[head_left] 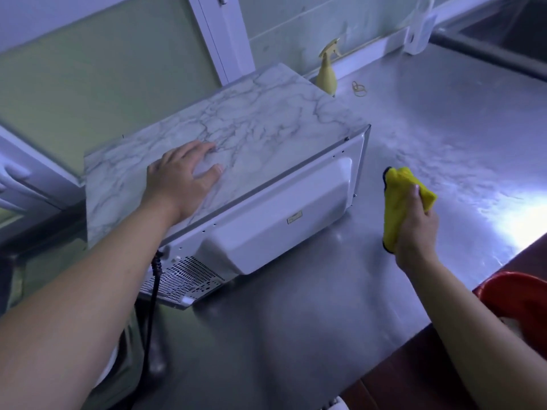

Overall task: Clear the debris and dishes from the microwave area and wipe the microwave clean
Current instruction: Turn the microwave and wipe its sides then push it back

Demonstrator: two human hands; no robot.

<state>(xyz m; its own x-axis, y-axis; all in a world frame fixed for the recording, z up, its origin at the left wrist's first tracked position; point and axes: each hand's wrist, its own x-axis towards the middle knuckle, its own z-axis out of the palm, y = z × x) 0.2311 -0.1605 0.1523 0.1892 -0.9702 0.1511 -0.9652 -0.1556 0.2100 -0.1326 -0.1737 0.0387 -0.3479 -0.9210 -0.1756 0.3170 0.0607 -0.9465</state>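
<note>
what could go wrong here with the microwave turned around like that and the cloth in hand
1. The microwave sits skewed with its rear corner near the counter's left end; a push from the left hand on its top might slide it further.
2. The black power cord hangs from the back and drops past the edge; turning the unit more could strain it.
3. If the yellow cloth in the right hand is damp, wiping near the rear vent holes could let moisture in.

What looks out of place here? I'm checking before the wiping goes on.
The marble-topped white microwave sits turned, its vented back panel facing the person and one rear corner overhanging the steel counter edge. Loose rubber bands lie near the yellow spray bottle.
</note>
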